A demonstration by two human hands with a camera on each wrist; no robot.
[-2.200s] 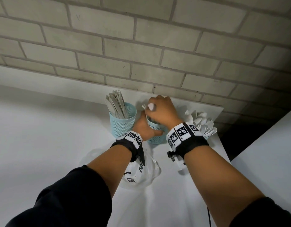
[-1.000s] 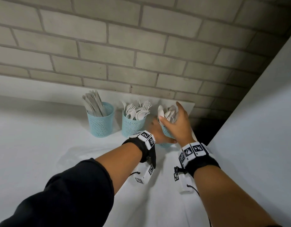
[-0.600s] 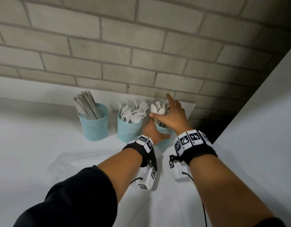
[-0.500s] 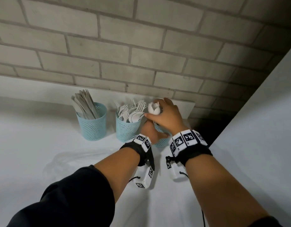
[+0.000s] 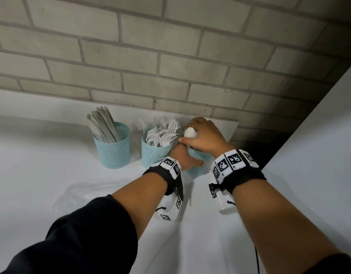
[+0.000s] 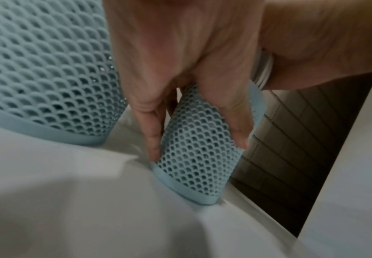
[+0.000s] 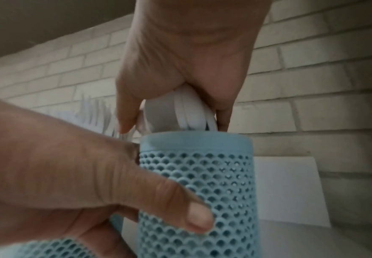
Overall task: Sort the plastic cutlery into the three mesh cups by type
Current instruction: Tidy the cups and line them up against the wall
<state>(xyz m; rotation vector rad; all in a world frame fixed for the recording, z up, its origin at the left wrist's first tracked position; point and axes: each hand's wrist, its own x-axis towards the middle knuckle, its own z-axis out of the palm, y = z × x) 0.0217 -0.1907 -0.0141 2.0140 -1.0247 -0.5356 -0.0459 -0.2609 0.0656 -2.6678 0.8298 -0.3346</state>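
Standing farthest to the left of both hands, the knife cup (image 5: 113,147) bristles with knives, and the fork cup (image 5: 155,150) just left of the left hand (image 5: 182,158) is packed with forks (image 5: 162,133). That left hand wraps its thumb and fingers round the spoon cup (image 6: 199,144), bracing it upright on the white table (image 5: 42,175). Directly above the rim, the right hand (image 5: 204,136) — splayed flat over the spoons (image 7: 180,111) a moment ago — has curled into a fist-like grip on their bunched bowls, gathering them together. With nothing loose visible on the table, the sorting looks essentially finished — this seems only a last tidying of the bundle.
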